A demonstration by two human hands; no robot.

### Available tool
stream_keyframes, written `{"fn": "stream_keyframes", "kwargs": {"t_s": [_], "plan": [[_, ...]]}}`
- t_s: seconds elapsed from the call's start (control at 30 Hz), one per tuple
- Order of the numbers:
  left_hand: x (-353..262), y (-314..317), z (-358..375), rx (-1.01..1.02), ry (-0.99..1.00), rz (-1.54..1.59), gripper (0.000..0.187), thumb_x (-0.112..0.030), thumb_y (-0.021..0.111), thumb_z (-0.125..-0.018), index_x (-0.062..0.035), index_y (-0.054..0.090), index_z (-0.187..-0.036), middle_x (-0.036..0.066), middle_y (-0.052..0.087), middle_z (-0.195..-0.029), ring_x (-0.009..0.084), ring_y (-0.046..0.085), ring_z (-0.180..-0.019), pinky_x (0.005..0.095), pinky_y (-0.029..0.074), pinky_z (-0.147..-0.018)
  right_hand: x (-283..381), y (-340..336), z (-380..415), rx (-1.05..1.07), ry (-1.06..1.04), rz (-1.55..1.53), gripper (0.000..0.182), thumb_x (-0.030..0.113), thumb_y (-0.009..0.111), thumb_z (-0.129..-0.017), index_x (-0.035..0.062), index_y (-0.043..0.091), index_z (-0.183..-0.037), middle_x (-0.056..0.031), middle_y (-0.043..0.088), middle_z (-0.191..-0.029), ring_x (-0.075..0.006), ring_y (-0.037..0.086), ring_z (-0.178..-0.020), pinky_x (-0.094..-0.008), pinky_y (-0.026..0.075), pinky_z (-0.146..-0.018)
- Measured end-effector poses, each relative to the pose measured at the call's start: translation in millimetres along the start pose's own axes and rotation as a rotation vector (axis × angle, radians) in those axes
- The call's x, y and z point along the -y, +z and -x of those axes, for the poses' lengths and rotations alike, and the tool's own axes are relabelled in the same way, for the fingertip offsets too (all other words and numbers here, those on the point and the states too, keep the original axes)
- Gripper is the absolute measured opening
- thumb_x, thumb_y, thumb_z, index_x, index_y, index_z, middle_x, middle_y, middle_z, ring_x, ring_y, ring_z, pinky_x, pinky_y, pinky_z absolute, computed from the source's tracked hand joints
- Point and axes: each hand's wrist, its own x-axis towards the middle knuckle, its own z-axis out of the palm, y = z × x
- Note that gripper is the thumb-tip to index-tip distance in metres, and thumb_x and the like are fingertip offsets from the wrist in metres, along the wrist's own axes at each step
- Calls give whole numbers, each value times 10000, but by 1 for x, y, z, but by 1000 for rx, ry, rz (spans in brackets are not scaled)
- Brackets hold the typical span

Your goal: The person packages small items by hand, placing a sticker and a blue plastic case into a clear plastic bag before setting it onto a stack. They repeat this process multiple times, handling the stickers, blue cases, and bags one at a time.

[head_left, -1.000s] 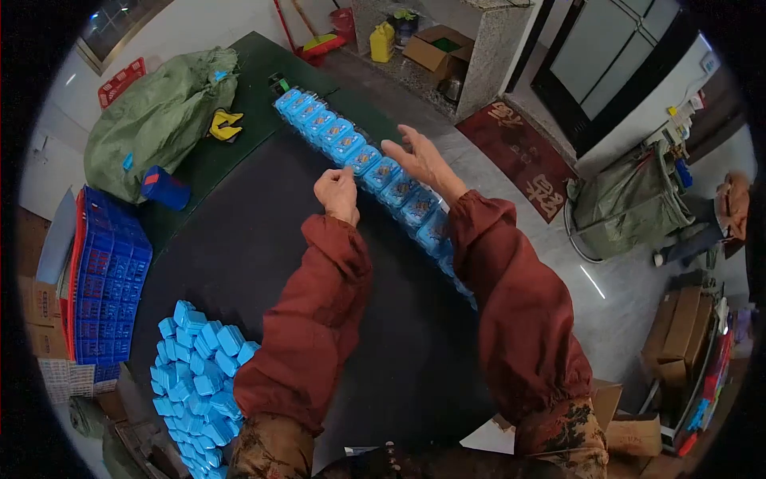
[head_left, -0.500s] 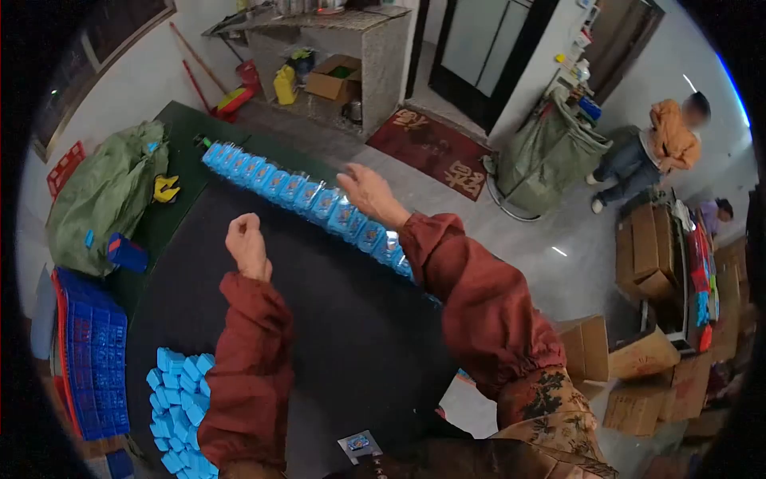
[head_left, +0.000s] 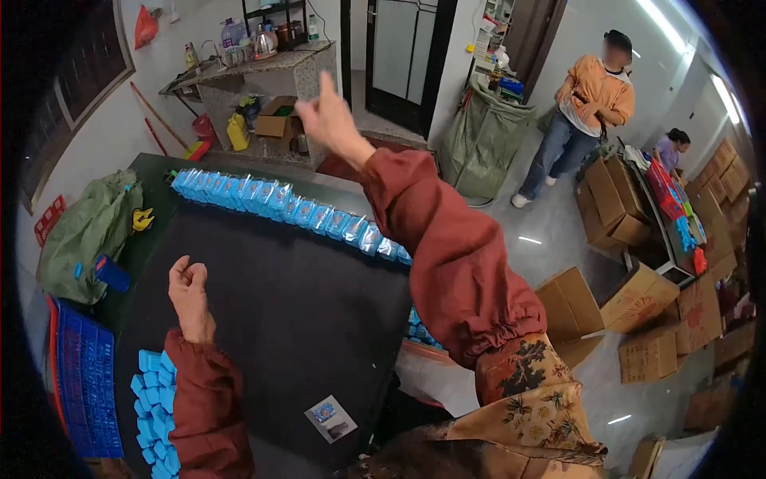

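Note:
My right hand is raised past the far side of the table, with one finger stretched out, the thumb apart and nothing visible in it. Below it, a long row of clear-wrapped blue packs with small printed labels runs along the table's far edge. My left hand hovers over the black tabletop, its fingers loosely curled with a gap and no object showing. Beside my left sleeve lies a heap of light-blue blocks, partly hidden by the sleeve. A small printed card rests near the front edge.
Blue plastic crates and a green sack with a yellow item flank the table's left. Another green sack stands beyond. A person stands at far right, near open cardboard boxes; a second person is behind.
The view has tilted up and shifted. My right hand has lifted off the row of packs, one finger now extended. My left hand's fingers have loosened; more of the printed card shows.

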Motion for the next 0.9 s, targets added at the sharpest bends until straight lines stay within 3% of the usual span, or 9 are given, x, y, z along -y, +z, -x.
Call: {"fn": "stream_keyframes", "kwargs": {"t_s": [0.03,0.13,0.17,0.23,0.37,0.5,0.57,0.83,0.9], "plan": [[-14,-4,13,-16,9,-42,355,-47,592,-850,8,477,-1181,6,536,-903,74,503,-809,201,406,-745,23,-13,-8,-198,-13,-59,603,207,562,-825,-55,285,-1292,-176,618,-692,-376,598,-668,-462,454,-621],[-25,-31,42,34,115,-11,352,-59,589,-855,7,479,-1183,-2,541,-899,63,506,-810,193,401,-735,61,-17,28,-109,-100,-74,499,165,553,-835,-46,365,-1246,-174,613,-715,-289,614,-664,-384,470,-605],[-29,-41,53,46,112,-33,346,-64,594,-853,3,487,-1175,-8,544,-896,56,508,-817,184,397,-734,65,-8,61,19,-243,22,393,166,557,-826,-6,436,-1159,-161,622,-724,-314,615,-681,-407,468,-606],[-42,-55,81,54,112,-108,335,-68,594,-853,1,495,-1165,-9,546,-894,59,506,-809,190,394,-728,77,-1,140,661,-244,-37,379,166,584,-811,33,445,-1137,-141,620,-718,-340,607,-692,-417,465,-605],[-53,-78,146,56,153,-170,304,-61,580,-852,-6,506,-1141,-7,544,-871,66,492,-786,217,390,-718,99,-10,286,1099,-505,63,605,210,655,-767,51,361,-1272,-160,573,-968,-337,578,-896,-438,454,-758],[-64,-90,224,-77,50,-309,318,-74,601,-832,-10,515,-1131,-2,547,-863,69,491,-785,215,386,-708,97,-21,367,1234,-565,-78,639,207,664,-766,61,346,-1301,-144,561,-1001,-340,564,-919,-435,449,-777],[-53,-107,254,-115,57,-261,329,-74,610,-826,-8,517,-1134,5,553,-876,76,499,-795,214,390,-708,89,-18,392,1227,-463,-86,639,199,649,-794,69,327,-1330,-184,549,-1048,-364,556,-926,-461,446,-785],[-25,-134,362,-407,56,-135,247,-31,600,-834,0,546,-1073,-12,557,-851,59,505,-761,186,398,-688,66,-30,390,1148,-421,-186,596,190,644,-800,69,346,-1302,-204,513,-1032,-396,549,-854,-452,463,-721],[2,-145,377,-340,58,-191,212,-43,582,-848,-4,552,-1055,-6,567,-883,61,512,-792,196,396,-717,71,-36,384,1204,-359,-104,623,224,661,-794,63,342,-1304,-209,506,-1079,-395,555,-891,-440,464,-720]]}}
